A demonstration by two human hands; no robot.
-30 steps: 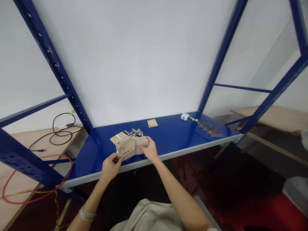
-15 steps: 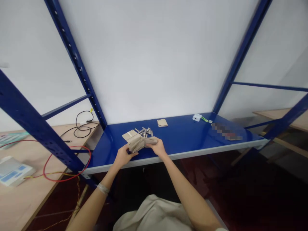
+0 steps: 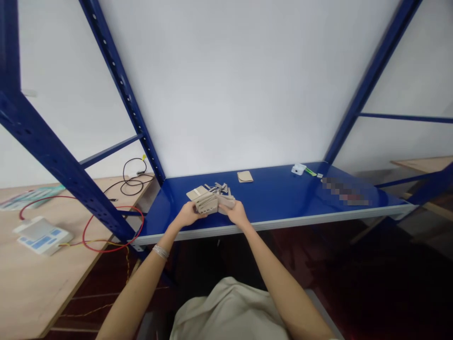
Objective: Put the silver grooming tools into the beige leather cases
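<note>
Both my hands grip a tan wooden piece [image 3: 211,202] just above the blue shelf [image 3: 283,203], near its front edge. My left hand [image 3: 187,215] is closed on the piece's left end, and my right hand [image 3: 236,213] is closed on its right end. Right behind the piece lie a flat tan panel [image 3: 197,192] and a small heap of grey metal parts [image 3: 220,188]. A second small tan panel [image 3: 245,176] rests farther back on the shelf.
A small white device [image 3: 298,169] with a green bit sits at the shelf's back right. Blue rack uprights [image 3: 122,85] frame the shelf. On the wooden table [image 3: 31,278] to the left lie a white scale [image 3: 40,234], red wire [image 3: 106,236] and black cable [image 3: 132,177].
The wooden piece has come down from a raised, tilted hold to low over the shelf, still in both hands. The camera has swung left, bringing the scale and more of the left table into view.
</note>
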